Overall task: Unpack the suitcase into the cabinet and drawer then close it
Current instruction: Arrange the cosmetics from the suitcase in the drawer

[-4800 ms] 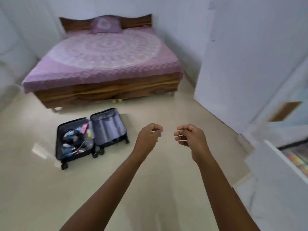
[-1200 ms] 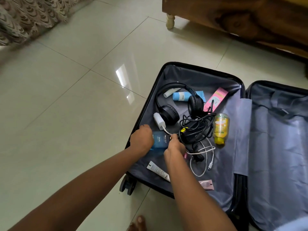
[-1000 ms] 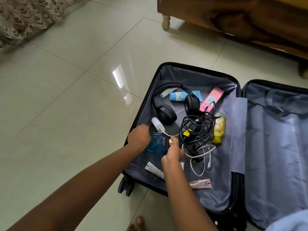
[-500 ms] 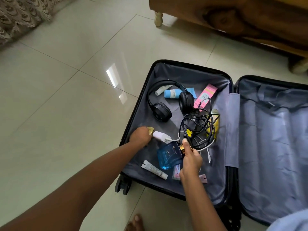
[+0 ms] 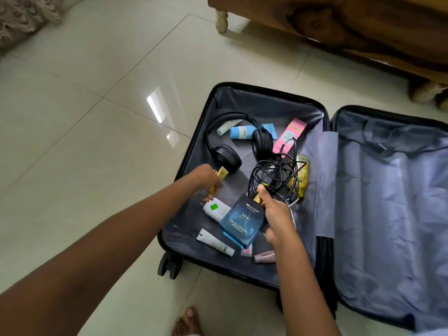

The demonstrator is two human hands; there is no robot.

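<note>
Half a second ago the blue cologne bottle point(image 5: 240, 221) lay flat on the lining. Now the right hand point(image 5: 278, 219) has it raised and tilted at lower centre of the frame, fingers curled round its edge and thumb up by the gold neck. The left hand point(image 5: 206, 177), just left of it, has closed on a small gold piece point(image 5: 221, 175); whether that is the bottle's cap cannot be told. So the first items are coming out, but the unpacking looks barely begun, and neither cabinet nor drawer is in view. The suitcase point(image 5: 266, 103) lies open on glossy pale floor tiles point(image 5: 97, 141). It has a hard black shell and soft grey fabric inside, and its right half point(image 5: 388, 202) is covered by a wrinkled zipped panel. The left half still holds the rest:
- black headphones point(image 5: 226, 156) with padded round cups
- a springy tangle of black cable point(image 5: 274, 175) just above the right hand
- a white charger plug point(image 5: 215, 209) beside the bottle
- a slim white tube point(image 5: 215, 242) below it
- a pink cardboard box point(image 5: 289, 134)
- a yellow bottle point(image 5: 304, 175) partly under the cable
- a small blue-and-white bottle point(image 5: 242, 132) near the top

The cologne bottle is flat-sided glass, likely heavy and slippery. A carved wooden bed frame point(image 5: 363, 27) crosses the upper right.
</note>
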